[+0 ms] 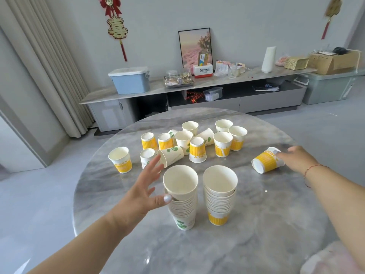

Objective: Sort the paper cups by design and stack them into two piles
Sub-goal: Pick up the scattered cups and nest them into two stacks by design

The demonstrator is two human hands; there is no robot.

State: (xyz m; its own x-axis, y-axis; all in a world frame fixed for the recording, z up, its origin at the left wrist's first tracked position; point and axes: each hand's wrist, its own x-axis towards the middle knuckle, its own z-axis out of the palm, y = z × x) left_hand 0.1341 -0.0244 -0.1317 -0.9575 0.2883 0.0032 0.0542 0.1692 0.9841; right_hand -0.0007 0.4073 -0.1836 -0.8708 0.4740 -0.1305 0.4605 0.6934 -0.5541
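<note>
Rt hand (pixel 296 158) on tipped yellow cup (pixel 265 162).

I see two bare forearms, no sleeves reaching into view. The left hand (pixel 146 186) wears pale, glossy, whitish nail polish, clearest on the thumbnail. The right hand (pixel 298 158) has a similar light polish on its nails, and I note a thin red string bracelet (pixel 314 167) looped around its wrist, a second strand just below.
</note>
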